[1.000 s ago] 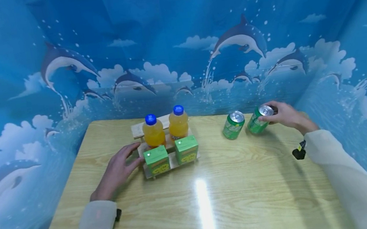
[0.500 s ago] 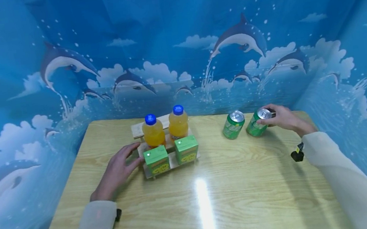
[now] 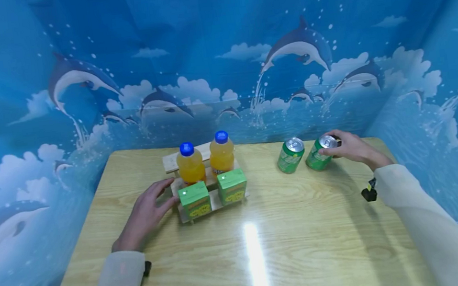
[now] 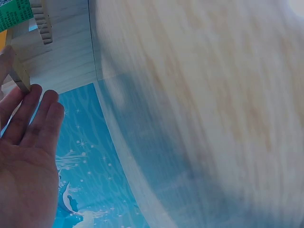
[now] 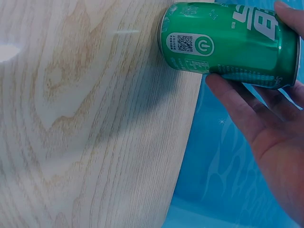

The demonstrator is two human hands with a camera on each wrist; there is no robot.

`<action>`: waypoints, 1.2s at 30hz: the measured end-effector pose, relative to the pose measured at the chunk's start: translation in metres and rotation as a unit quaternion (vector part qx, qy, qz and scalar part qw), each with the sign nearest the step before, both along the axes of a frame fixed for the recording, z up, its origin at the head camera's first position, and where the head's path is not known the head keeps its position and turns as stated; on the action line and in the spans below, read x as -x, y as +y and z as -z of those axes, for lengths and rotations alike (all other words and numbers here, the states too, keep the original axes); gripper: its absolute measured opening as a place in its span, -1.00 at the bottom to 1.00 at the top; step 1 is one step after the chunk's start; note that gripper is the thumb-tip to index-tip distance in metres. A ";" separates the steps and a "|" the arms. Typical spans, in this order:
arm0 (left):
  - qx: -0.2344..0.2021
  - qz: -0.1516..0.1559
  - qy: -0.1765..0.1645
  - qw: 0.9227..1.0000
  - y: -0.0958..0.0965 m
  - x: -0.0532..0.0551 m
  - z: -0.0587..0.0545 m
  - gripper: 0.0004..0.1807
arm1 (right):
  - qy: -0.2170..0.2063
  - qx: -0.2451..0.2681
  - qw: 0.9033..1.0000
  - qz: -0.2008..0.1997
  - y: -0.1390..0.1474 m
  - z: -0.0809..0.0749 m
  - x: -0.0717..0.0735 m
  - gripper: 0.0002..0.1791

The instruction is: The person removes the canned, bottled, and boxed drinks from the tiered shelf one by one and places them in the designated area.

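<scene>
In the head view a small wooden rack [image 3: 178, 185] stands at left on the table. Two orange drink bottles [image 3: 191, 169] with blue caps occupy its back row, and two green juice cartons [image 3: 195, 204] its front row. My left hand [image 3: 145, 215] pinches the rack's left side between thumb and fingertips; the left wrist view has them around a wooden piece [image 4: 20, 75]. To the right, my right hand [image 3: 353, 147] grips a green soda can [image 3: 317, 156] near its top, thumb in front and fingers behind. A second green can [image 3: 289, 158] stands upright just left of it, a narrow gap apart.
The wood-grain table [image 3: 311, 238] runs up to a blue dolphin-print backdrop [image 3: 202, 69] behind and on both sides. The cans are close to the table's back edge. A bright light reflection crosses the table's middle.
My right hand has shifted slightly left with the soda can, bringing it nearer the other can. The left hand and the rack have stayed in place.
</scene>
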State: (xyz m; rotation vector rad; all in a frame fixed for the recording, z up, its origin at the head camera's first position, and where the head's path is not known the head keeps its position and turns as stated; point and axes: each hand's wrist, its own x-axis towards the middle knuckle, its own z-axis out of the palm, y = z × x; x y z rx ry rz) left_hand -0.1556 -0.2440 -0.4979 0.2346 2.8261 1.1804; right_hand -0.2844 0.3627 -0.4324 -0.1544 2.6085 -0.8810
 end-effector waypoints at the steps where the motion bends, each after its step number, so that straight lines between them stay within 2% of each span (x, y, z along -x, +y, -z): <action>1: 0.000 0.000 0.000 1.000 0.000 0.000 0.000 -0.28 | 0.000 -0.001 1.000 0.000 0.000 0.000 0.000 0.07; 9: 0.000 0.000 -0.001 1.000 0.000 -0.001 -0.001 -0.28 | -0.001 -0.001 1.000 0.003 -0.002 -0.002 -0.003 0.08; 15: 0.004 0.000 0.000 1.000 0.001 -0.001 -0.001 -0.26 | 0.028 0.005 1.000 0.009 -0.002 -0.004 -0.004 0.02; 27: 0.010 -0.005 -0.009 1.000 0.002 0.000 -0.002 -0.27 | 0.106 0.056 0.993 0.000 -0.021 -0.030 -0.007 -0.05; 36: 0.011 -0.003 -0.004 1.000 0.002 0.000 -0.002 -0.28 | 0.143 0.076 0.986 -0.028 -0.049 -0.046 -0.009 -0.10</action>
